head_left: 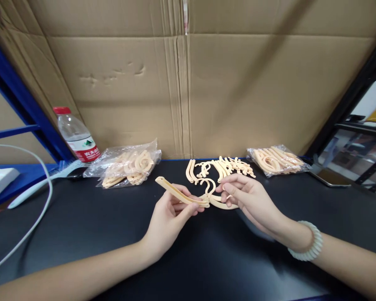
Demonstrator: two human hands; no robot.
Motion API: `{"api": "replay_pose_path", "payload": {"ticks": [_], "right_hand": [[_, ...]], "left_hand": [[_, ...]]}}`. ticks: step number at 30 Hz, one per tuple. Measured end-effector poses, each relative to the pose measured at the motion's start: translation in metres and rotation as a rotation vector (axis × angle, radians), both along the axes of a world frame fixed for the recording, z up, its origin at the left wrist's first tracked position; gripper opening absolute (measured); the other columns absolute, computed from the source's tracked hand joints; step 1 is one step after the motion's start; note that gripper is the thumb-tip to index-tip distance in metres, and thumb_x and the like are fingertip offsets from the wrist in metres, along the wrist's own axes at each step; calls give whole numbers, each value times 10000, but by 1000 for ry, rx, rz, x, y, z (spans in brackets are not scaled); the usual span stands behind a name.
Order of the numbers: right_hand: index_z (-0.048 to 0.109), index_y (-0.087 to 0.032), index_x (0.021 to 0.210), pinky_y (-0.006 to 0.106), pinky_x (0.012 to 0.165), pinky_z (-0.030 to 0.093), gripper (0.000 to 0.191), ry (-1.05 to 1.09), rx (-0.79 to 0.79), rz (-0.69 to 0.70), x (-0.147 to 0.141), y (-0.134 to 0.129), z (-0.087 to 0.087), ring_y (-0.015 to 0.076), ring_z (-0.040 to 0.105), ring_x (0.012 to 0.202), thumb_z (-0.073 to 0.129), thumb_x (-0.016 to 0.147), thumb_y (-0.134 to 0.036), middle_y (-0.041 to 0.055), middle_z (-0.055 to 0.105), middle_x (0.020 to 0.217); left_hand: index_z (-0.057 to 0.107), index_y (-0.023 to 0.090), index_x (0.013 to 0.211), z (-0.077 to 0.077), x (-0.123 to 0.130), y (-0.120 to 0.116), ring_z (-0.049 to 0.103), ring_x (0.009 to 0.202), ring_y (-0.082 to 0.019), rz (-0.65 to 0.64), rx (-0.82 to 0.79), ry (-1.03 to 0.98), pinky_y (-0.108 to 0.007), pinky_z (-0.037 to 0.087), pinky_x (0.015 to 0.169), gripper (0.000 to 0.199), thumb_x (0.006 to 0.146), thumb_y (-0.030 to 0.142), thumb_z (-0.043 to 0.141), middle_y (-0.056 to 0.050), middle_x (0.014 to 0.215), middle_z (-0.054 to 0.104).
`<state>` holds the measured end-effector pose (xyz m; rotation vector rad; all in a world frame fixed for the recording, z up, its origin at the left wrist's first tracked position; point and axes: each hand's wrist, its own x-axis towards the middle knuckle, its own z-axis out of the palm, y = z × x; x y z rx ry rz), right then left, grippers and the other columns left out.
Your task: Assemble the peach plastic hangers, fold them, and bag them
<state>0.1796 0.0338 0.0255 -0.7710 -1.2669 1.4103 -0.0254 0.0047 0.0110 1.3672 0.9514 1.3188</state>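
Bracelet [310, 242] beads ring our right wrist above the black table [131, 238]. With our left hand [166, 217] we grip the curved strips [175, 191], pinched at their right end between thumb and fingers, the other end tilting up to the left. Our right hand [253, 202] has its fingers curled and its thumb close to the index finger; we cannot tell whether it pinches something small. Just beyond and between our hands, we see a hook piece [210, 184] and a curved arm piece [222, 205], partly hidden by our fingers. Behind these, loose pale pieces [222, 168] lie spread on the table. Farther out, we have one clear bag [128, 165] of pieces to the left and another bag [275, 161] to the right, with a flat dark device [330, 176] beside it. A red-capped bottle [81, 138] stands at the back left, before the cardboard [238, 92].
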Motion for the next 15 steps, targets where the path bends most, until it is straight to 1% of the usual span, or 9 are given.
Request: {"api": "replay_pose_path", "payload": {"ticks": [2, 4, 5, 7, 8, 10, 13, 15], "right_hand": [[628, -215, 968, 245, 622, 530, 317, 102, -92, 21, -1, 0, -4, 121, 635, 682, 813, 727, -303, 18, 688, 824], [624, -219, 1008, 248, 678, 533, 329, 150, -150, 70, -1, 0, -6, 128, 638, 761, 805, 741, -286, 17, 674, 854], [638, -208, 987, 254, 717, 532, 282, 148, -161, 96, -2, 0, -7, 134, 636, 810, 788, 763, -291, 27, 669, 886], [656, -191, 885, 283, 791, 519, 175, 127, -147, 129, -2, -1, -9, 155, 621, 904, 750, 804, -314, 51, 659, 961], [654, -190, 842, 301, 815, 510, 164, 116, -129, 128, -3, -1, -10, 167, 612, 930, 742, 810, -325, 54, 653, 980], [655, -204, 828, 319, 811, 491, 164, 103, -94, 98, -4, -3, -12, 170, 593, 894, 754, 795, -330, 35, 635, 931], [660, -213, 827, 289, 713, 454, 160, 54, -47, 61, -5, -5, -12, 128, 516, 719, 769, 778, -319, -12, 562, 770], [654, -211, 797, 280, 679, 435, 157, 6, -9, 57, -5, -6, -12, 117, 479, 670, 763, 782, -321, -26, 531, 725]], "left_hand": [[484, 193, 918, 0, -1, 0, 744, 786, -202, -12, -12, 5, -311, 603, 736, 342, 755, 289, 769, -43, 858, 751], [499, 190, 913, -1, -1, 0, 743, 815, -204, -33, -20, 15, -315, 604, 760, 312, 764, 281, 759, -50, 884, 752], [507, 189, 906, -1, -2, 0, 742, 827, -204, -42, -20, 19, -320, 603, 774, 289, 774, 278, 749, -52, 895, 751], [520, 189, 886, -1, -3, 0, 741, 843, -208, -60, -11, 26, -337, 601, 803, 253, 786, 271, 736, -50, 901, 748], [524, 189, 876, -2, -3, 1, 740, 847, -211, -62, -7, 28, -345, 600, 813, 242, 787, 271, 734, -47, 900, 746], [531, 190, 863, -2, -3, 1, 739, 852, -217, -60, -8, 32, -355, 601, 817, 234, 784, 276, 734, -44, 897, 740], [535, 188, 854, -1, -3, 2, 738, 851, -221, -52, -22, 42, -346, 605, 792, 239, 773, 279, 740, -46, 892, 736], [536, 188, 844, -1, -3, 1, 736, 844, -211, -53, -18, 46, -320, 604, 772, 231, 772, 269, 740, -42, 880, 733]]}}
